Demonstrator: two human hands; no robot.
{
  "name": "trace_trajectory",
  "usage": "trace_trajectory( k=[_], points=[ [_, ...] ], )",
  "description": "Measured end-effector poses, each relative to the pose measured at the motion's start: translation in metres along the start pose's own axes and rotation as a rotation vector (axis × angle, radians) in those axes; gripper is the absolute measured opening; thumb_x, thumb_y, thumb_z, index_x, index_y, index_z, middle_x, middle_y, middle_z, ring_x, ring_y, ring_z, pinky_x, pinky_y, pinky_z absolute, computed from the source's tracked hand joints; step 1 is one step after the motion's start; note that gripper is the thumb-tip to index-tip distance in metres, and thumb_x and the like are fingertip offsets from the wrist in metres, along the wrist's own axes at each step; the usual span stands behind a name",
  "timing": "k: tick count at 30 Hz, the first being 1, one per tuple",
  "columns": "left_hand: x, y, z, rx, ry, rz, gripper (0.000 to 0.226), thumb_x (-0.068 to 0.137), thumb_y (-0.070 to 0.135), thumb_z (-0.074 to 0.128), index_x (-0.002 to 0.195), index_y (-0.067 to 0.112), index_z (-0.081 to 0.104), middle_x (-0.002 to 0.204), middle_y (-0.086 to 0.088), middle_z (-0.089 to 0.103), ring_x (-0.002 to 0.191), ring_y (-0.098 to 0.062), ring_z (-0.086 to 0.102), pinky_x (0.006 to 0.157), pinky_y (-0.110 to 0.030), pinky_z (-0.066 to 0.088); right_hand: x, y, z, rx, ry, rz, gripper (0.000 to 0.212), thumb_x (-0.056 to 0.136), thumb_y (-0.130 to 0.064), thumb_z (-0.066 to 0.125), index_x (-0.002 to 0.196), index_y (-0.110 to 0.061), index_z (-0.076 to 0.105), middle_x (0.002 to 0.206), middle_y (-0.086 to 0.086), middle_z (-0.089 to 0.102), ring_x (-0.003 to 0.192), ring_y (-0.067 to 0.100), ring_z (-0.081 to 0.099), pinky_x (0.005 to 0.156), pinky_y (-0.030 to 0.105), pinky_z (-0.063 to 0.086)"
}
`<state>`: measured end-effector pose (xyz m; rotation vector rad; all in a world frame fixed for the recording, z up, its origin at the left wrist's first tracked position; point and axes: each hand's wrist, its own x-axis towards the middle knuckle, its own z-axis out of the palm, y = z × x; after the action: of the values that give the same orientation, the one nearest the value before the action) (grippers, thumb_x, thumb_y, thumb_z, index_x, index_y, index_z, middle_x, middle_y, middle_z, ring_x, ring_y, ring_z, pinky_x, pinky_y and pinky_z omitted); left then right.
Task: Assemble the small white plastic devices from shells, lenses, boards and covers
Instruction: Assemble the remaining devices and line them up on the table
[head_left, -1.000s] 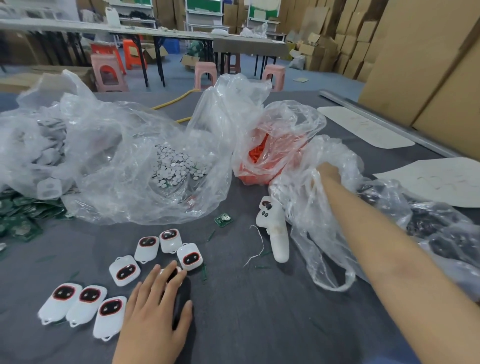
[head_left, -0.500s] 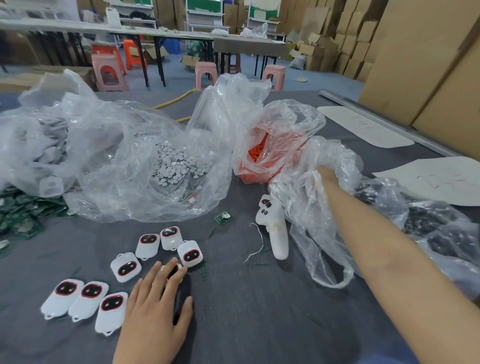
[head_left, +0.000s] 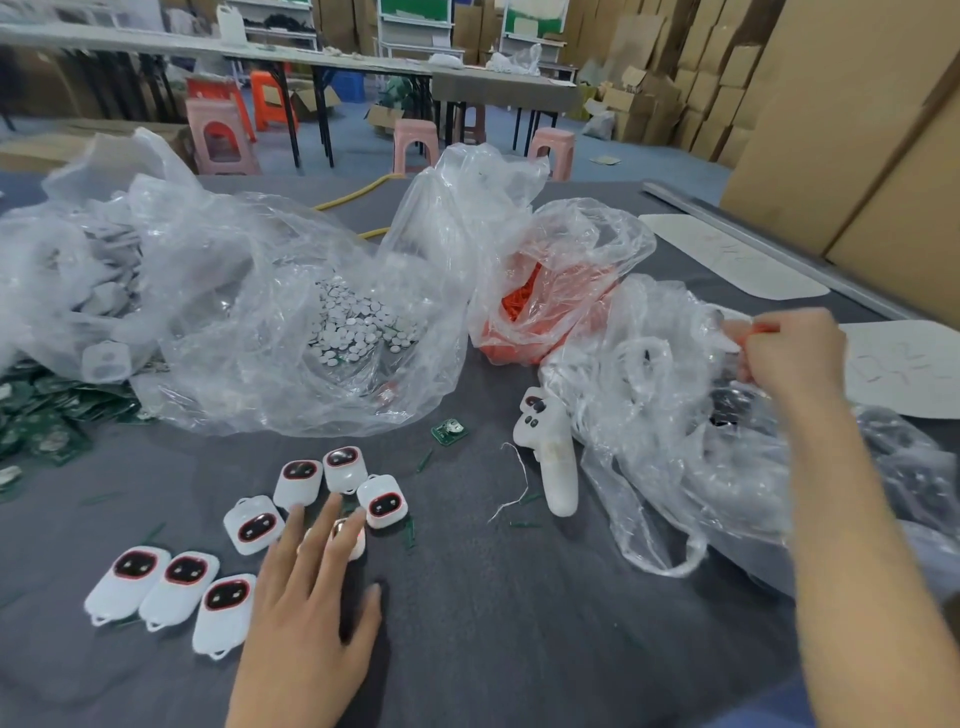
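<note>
**A:** Any writing you can read?

**B:** Only faint red marks on the white sheet (head_left: 904, 369) at the right edge, and they are too blurred to make out.

**A:** And the surface, the room?

**B:** A dark grey, felt-like worktop (head_left: 519, 623). Behind it there are long tables and pink stools (head_left: 221, 135), with cartons (head_left: 717, 67) stacked at upper right.

**A:** Where are the devices?

**B:** Seven white devices (head_left: 179, 582) lie face up at lower left. Three sit in a touching row, and four more form a loose cluster just above them. An eighth device (head_left: 356, 543) sits mostly hidden under the left hand.

**A:** How does that hand lie?

**B:** The left hand (head_left: 306, 597) is at bottom centre, palm down. Its fingers (head_left: 322, 530) are straight and spread wide, with the tips resting on that hidden device.

**A:** The other?

**B:** The right hand (head_left: 789, 358) is at upper right and blurred, above a crumpled clear bag (head_left: 665, 415). Its fingers are curled and pinch a small orange piece (head_left: 763, 328).

**A:** What else?

**B:** A bag of grey discs (head_left: 363, 322) lies at centre, with an orange-filled bag (head_left: 524, 306) just beside it. Green boards (head_left: 41, 410) are heaped at the left edge. A single board (head_left: 449, 431) lies near a white controller (head_left: 550, 457) mid-frame.
</note>
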<state>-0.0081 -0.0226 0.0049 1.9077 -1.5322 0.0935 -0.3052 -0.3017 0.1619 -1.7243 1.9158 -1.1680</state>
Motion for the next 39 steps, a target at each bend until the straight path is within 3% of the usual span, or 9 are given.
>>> trace_trajectory(
  k=[3, 5, 7, 11, 18, 22, 28, 32, 39],
  points=[
    [-0.003, 0.027, -0.002, -0.349, 0.091, -0.076, 0.053, 0.083, 0.031, 0.053, 0.136, 0.029, 0.049, 0.141, 0.008, 0.051, 0.132, -0.013, 0.044, 0.107, -0.027, 0.033, -0.092, -0.012, 0.002, 0.321, -0.364, 0.047, 0.01, 0.077, -0.023, 0.075, 0.072, -0.015, 0.073, 0.042, -0.004, 0.048, 0.034, 0.01, 0.04, 0.037, 0.019, 0.036],
    [-0.002, 0.054, 0.003, -0.636, 0.025, -0.126, 0.056, 0.087, 0.024, 0.057, 0.138, 0.041, 0.041, 0.136, 0.02, 0.052, 0.118, -0.003, 0.056, 0.094, -0.02, 0.046, -0.153, -0.015, 0.032, 0.331, -0.69, 0.072, 0.016, 0.083, -0.021, 0.071, 0.067, -0.016, 0.071, 0.037, -0.006, 0.042, 0.029, 0.009, 0.035, 0.033, 0.017, 0.03],
    [-0.002, 0.069, 0.01, -0.752, -0.07, -0.125, 0.057, 0.092, 0.019, 0.056, 0.14, 0.043, 0.036, 0.13, 0.025, 0.052, 0.106, 0.0, 0.06, 0.083, -0.014, 0.048, -0.202, -0.01, 0.065, 0.28, -0.854, 0.062, 0.023, 0.089, -0.018, 0.066, 0.068, -0.01, 0.068, 0.036, -0.004, 0.041, 0.028, 0.011, 0.035, 0.036, 0.019, 0.031],
    [0.001, 0.059, 0.016, -0.541, -0.133, -0.039, 0.043, 0.088, -0.005, 0.061, 0.115, 0.028, 0.064, 0.11, 0.016, 0.062, 0.096, 0.006, 0.059, 0.081, -0.006, 0.04, -0.231, 0.001, 0.087, 0.359, -0.85, 0.111, 0.006, 0.089, -0.015, 0.066, 0.094, -0.013, 0.07, 0.039, -0.003, 0.045, 0.031, 0.013, 0.038, 0.04, 0.022, 0.034],
    [-0.001, 0.053, 0.016, -0.626, -0.33, 0.063, 0.052, 0.084, 0.018, 0.068, 0.128, 0.042, 0.055, 0.124, 0.019, 0.055, 0.111, -0.009, 0.057, 0.093, -0.019, 0.042, -0.231, 0.0, 0.1, 0.195, -0.835, -0.051, 0.051, 0.075, 0.005, 0.059, 0.109, -0.033, 0.063, 0.051, -0.006, 0.057, 0.047, 0.003, 0.051, 0.048, 0.016, 0.042],
    [0.001, 0.049, 0.016, -0.628, -0.259, 0.035, 0.04, 0.082, 0.012, 0.073, 0.114, 0.035, 0.064, 0.112, 0.018, 0.062, 0.098, -0.006, 0.062, 0.082, -0.024, 0.049, -0.226, -0.003, 0.102, 0.188, -0.965, -0.033, 0.063, 0.069, 0.007, 0.055, 0.114, -0.037, 0.059, 0.048, -0.007, 0.054, 0.045, 0.002, 0.044, 0.046, 0.015, 0.038],
    [-0.004, 0.055, 0.013, -0.617, -0.238, 0.079, 0.041, 0.081, 0.026, 0.074, 0.121, 0.027, 0.063, 0.116, 0.017, 0.062, 0.107, -0.002, 0.06, 0.09, -0.016, 0.044, -0.223, -0.006, 0.099, 0.222, -0.974, -0.027, 0.063, 0.067, 0.016, 0.052, 0.105, -0.032, 0.066, 0.047, -0.008, 0.054, 0.045, 0.003, 0.049, 0.045, 0.014, 0.038],
    [-0.004, 0.055, 0.012, -0.596, -0.173, 0.057, 0.033, 0.082, 0.015, 0.071, 0.115, 0.021, 0.066, 0.11, 0.018, 0.064, 0.101, 0.002, 0.06, 0.086, -0.011, 0.043, -0.229, -0.012, 0.096, 0.311, -0.971, -0.005, 0.056, 0.067, 0.012, 0.058, 0.101, -0.031, 0.068, 0.051, -0.007, 0.056, 0.043, 0.002, 0.048, 0.044, 0.017, 0.04],
    [-0.004, 0.052, 0.008, -0.524, -0.047, 0.0, 0.038, 0.079, 0.002, 0.075, 0.113, 0.018, 0.068, 0.111, 0.017, 0.064, 0.099, 0.005, 0.06, 0.085, -0.006, 0.043, -0.232, -0.003, 0.083, 0.747, -1.116, 0.147, 0.029, 0.085, -0.006, 0.068, 0.11, -0.021, 0.07, 0.091, 0.008, 0.074, 0.083, 0.015, 0.069, 0.072, 0.022, 0.053]
  ],
)
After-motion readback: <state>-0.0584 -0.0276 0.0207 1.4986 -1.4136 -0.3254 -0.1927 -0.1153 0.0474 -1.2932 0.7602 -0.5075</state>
